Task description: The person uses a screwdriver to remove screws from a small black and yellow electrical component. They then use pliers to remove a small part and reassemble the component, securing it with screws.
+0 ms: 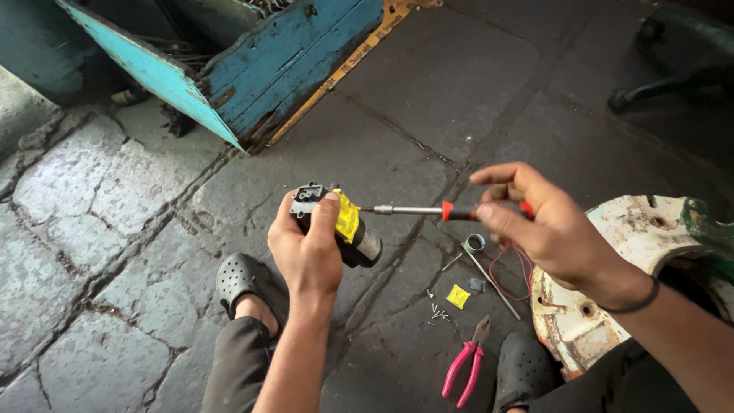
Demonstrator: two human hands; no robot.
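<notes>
A small motor unit (336,222) is gripped in the left hand (310,248), held above a floor of rough, cracked grey stone slabs (99,222). The unit is made up of a black, angular plastic housing at its upper end, a bright yellow collar around the middle, and a smooth, dull metal cylinder protruding below the palm. The fingers are wrapped round the back of the housing and the thumb is pressed along its front, so the unit is enclosed firmly with only the yellow band and the metal end left exposed to the right.

A screwdriver (443,210) with a slim, shiny steel shaft and a red and black handle is pinched between the thumb and fingertips of the right hand (547,229); it is held level, and its tip is set against the yellow collar.

On the stone below, pink-handled pliers (468,363), a few tiny screws (437,312), a small yellow piece (457,296), a thin red wire (508,271) and a metal clamp (475,245) are scattered. A chipped white metal part (642,229) is seen at the right, and a worn blue wooden box (290,61) stands behind.
</notes>
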